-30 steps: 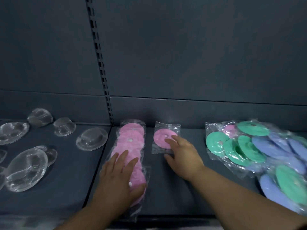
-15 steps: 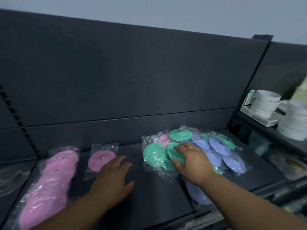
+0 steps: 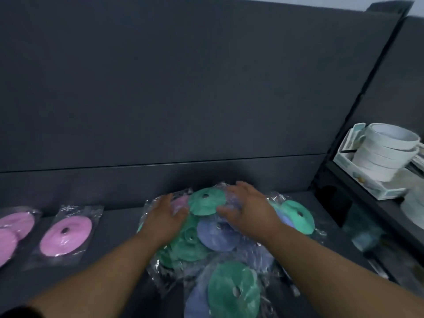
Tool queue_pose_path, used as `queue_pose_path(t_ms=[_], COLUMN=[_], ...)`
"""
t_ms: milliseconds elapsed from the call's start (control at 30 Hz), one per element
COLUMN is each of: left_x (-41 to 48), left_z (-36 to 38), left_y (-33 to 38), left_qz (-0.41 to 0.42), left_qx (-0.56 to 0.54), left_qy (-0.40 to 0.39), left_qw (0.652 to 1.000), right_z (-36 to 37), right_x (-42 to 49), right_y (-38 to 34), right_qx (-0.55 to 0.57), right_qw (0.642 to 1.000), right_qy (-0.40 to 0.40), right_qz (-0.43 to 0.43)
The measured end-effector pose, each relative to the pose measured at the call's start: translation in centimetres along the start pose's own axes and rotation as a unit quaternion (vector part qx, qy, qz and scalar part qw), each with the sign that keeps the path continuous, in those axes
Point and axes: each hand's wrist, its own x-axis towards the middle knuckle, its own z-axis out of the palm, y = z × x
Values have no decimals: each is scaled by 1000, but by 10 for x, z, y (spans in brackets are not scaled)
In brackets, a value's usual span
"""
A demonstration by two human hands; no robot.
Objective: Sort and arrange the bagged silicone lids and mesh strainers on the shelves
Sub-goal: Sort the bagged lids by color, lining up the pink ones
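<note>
A loose pile of bagged silicone lids [image 3: 218, 235], green and blue with one pink, lies on the dark shelf [image 3: 119, 228]. My left hand [image 3: 164, 218] rests flat on the pile's left side, fingers spread, next to the pink lid [image 3: 181, 201] in the pile. My right hand [image 3: 246, 208] lies on the pile's upper middle, fingers curved over a clear bag; no grip shows. To the left, apart from the pile, lies a single bagged pink lid [image 3: 66, 235], and a row of bagged pink lids [image 3: 13, 228] runs off the left edge.
The dark back panel [image 3: 183, 99] rises straight behind the shelf. On the neighbouring shelf to the right stands a stack of white cups [image 3: 385, 150] in a pale tray [image 3: 376, 188]. The shelf's front edge is near the bottom right.
The view swung right, away from the clear strainers. Both hands left the pink lids and moved right onto the mixed pile; the left hand crossed the bare shelf to reach it.
</note>
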Motion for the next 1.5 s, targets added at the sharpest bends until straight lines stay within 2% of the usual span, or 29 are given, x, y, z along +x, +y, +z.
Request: queue_pose_path(t_ms=[100, 167, 267, 400, 633, 733, 833, 900, 967, 1033, 1100, 1233, 1400, 1500], left_x=[8, 11, 13, 15, 14, 7, 4, 3, 2, 2, 1, 2, 7, 6], left_z=[2, 0, -3, -2, 4, 6, 7, 4, 1, -3, -7, -15, -31, -38], left_y=[0, -3, -7, -3, 11, 13, 14, 17, 19, 19, 19, 23, 41, 51], left_qz=[-40, -49, -60, -31, 9, 45, 49, 37, 32, 30, 25, 33, 61, 77], left_qx=[29, 56, 70, 70, 29, 40, 2, -45, -75, -92, -104, -104, -137, -183], left_qy=[-46, -62, -76, -61, -73, -54, -33, -32, -34, -31, -32, -2, 69, 85], left_qw=[998, 995, 993, 995, 997, 997, 998, 998, 996, 995, 994, 994, 986, 976], right_z=[13, 17, 16, -1, -36, -44, -43, -31, -14, -2, 1, -6, -29, -51], right_x=[18, 26, 30, 18, -4, -2, 11, 23, 36, 43, 45, 46, 51, 52], right_y=[-7, -7, 4, 18, 32, 23, 12, 9, 7, 4, 5, 10, 11, 4], right_qx=[-59, -71, -40, -21, -62, -145, -229, -201, -132, -80, -84, -134, -39, 25], right_qw=[990, 983, 990, 996, 995, 984, 971, 979, 987, 981, 975, 978, 995, 997], right_qy=[-117, -145, -102, -28, -70, -74, -34, -38, -95, -174, -197, -146, -74, -64], right_qz=[-58, -85, -91, -80, 18, 74, 65, 23, 1, 36, 63, 57, 54, 28])
